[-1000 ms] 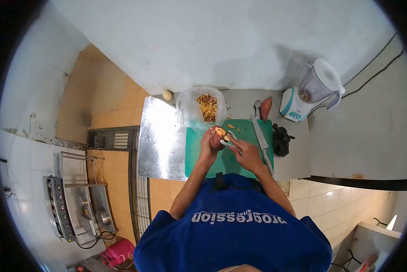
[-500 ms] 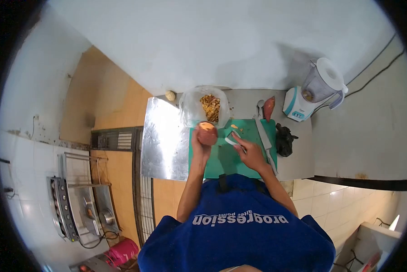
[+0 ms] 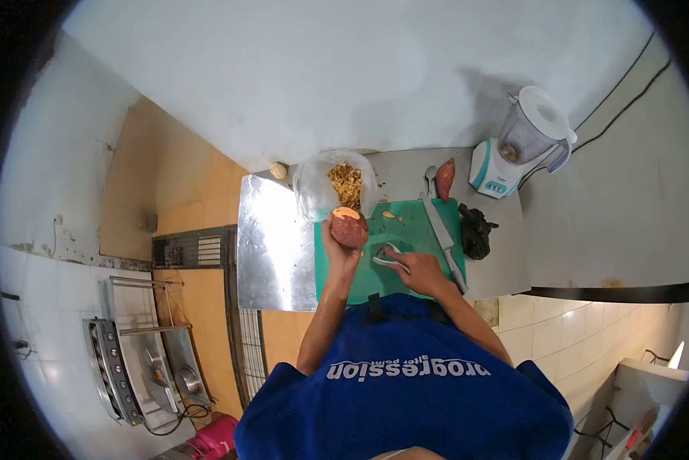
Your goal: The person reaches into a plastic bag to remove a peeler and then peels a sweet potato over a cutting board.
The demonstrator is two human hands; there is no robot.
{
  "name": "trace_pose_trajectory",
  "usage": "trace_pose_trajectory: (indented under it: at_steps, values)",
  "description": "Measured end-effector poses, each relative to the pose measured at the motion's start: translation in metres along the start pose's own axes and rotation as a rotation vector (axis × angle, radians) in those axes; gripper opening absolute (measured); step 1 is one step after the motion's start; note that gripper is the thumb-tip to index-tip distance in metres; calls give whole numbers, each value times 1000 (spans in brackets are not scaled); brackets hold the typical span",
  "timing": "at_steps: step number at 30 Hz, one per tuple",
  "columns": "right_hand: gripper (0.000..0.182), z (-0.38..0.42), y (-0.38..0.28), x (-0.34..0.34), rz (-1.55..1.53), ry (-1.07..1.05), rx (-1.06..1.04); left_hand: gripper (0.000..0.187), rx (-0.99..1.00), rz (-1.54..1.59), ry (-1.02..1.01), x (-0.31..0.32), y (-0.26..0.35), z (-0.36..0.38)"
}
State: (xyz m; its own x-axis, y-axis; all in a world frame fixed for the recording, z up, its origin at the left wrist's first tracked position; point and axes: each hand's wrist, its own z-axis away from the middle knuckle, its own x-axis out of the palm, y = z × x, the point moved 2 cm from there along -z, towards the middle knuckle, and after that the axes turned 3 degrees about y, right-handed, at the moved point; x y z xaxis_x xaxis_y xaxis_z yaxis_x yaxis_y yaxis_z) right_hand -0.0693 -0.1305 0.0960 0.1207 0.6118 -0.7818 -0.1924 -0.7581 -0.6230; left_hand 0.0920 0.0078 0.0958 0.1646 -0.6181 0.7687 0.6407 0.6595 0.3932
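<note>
My left hand (image 3: 343, 259) is wrapped round a large red-skinned sweet potato (image 3: 350, 231). A patch of bright orange flesh shows at its far end, and skin covers the rest in view. In my right hand (image 3: 422, 273) is a peeler (image 3: 385, 251) with a pale frame, held a little to the right of the sweet potato and apart from it. Both hands are over a green cutting board (image 3: 413, 239) with a few orange scraps (image 3: 389, 215) on it. Beyond my left hand, a clear plastic bag (image 3: 307, 188) holds small yellow-brown pieces (image 3: 346, 182).
A long knife (image 3: 441, 228) lies along the board's right side. Near it are a spoon (image 3: 429, 175), a smaller red sweet potato (image 3: 445, 179) and a black plastic bag (image 3: 476, 232). A blender (image 3: 522, 142) stands at the back right. A pale round lump (image 3: 278, 170) sits at the back left.
The peeler has moved slightly left and nearer to me, with my right hand lower over the board. The sweet potato's orange patch now faces me more clearly. The view has shifted slightly.
</note>
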Motion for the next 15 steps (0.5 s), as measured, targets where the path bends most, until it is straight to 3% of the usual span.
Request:
trace_pose_trajectory:
  at_steps: [2,5,9,11,15]
  values:
    - [45,1,2,2,-34,-37,1,38,75,-89,-45,4,10,-6]
    - [44,-12,-9,-9,-186,105,0,36,149,-149,-82,0,9,-3]
    - [44,-31,-28,-23,-316,189,-3,36,4,-184,-156,-8,-14,8]
    - [44,-31,-30,-23,-335,243,-47,39,-100,-177,-104,-9,-24,13]
    - [45,-23,-28,-15,-314,183,-12,42,-94,-46,0,-18,-32,-1]
